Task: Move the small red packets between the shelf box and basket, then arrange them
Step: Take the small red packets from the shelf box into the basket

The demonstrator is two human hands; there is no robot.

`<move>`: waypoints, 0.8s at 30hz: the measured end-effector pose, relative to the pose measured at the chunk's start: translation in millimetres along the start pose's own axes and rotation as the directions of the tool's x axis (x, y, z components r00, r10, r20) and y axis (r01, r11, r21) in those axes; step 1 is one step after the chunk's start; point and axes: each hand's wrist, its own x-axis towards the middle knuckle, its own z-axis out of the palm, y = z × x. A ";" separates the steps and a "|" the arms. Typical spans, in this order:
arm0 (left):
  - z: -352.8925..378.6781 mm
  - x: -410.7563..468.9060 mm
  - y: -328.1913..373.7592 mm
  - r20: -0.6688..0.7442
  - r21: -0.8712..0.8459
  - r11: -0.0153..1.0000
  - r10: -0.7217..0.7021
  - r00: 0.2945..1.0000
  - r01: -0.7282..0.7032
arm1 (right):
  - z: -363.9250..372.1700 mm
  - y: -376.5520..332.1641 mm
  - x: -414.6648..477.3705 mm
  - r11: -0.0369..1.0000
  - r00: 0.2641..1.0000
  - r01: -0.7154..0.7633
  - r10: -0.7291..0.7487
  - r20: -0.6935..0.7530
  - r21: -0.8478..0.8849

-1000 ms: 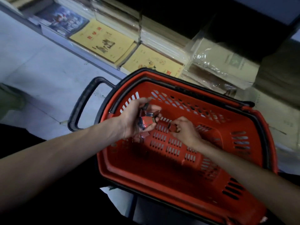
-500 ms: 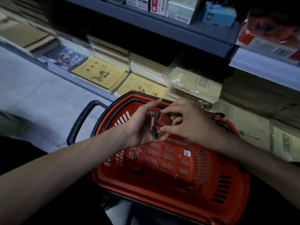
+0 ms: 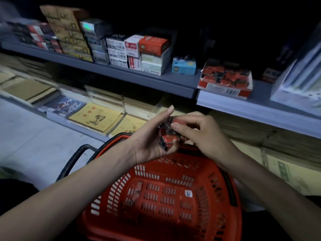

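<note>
My left hand [image 3: 149,138] cups a small bunch of red packets [image 3: 167,138] in its palm, held above the far rim of the red basket [image 3: 215,202]. My right hand [image 3: 201,133] pinches one of those packets at the top of the bunch with thumb and forefinger. A few more red packets [image 3: 134,193] lie on the basket floor at the left. The open shelf box [image 3: 225,84], red and white and full of the same packets, stands on the shelf up and to the right of my hands.
Stacked stationery boxes [image 3: 135,51] and a blue box [image 3: 183,65] line the grey shelf [image 3: 132,75]. Yellow notebooks [image 3: 97,117] lie on the lower shelf behind the basket. The basket's black handle [image 3: 73,160] sticks out left over the pale floor.
Both hands rose out of the basket with the packets and met above its far rim. The view tilted up, bringing the shelf and the packet box into sight.
</note>
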 end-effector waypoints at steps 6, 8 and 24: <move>40.1 24.6 19.2 0.084 -0.032 0.999 0.034 0.996 -0.031 | -30.3 -12.3 1.8 0.995 0.977 0.093 -0.086 -0.195 0.029; 50.9 31.9 24.9 0.078 -0.032 0.998 0.057 0.995 -0.054 | -40.5 -14.5 2.9 0.994 0.977 0.092 -0.080 -0.198 0.054; 93.1 56.5 74.8 -0.113 -0.003 0.990 0.139 0.984 -0.140 | -100.9 -20.7 46.3 0.983 0.816 0.067 0.044 -0.576 0.171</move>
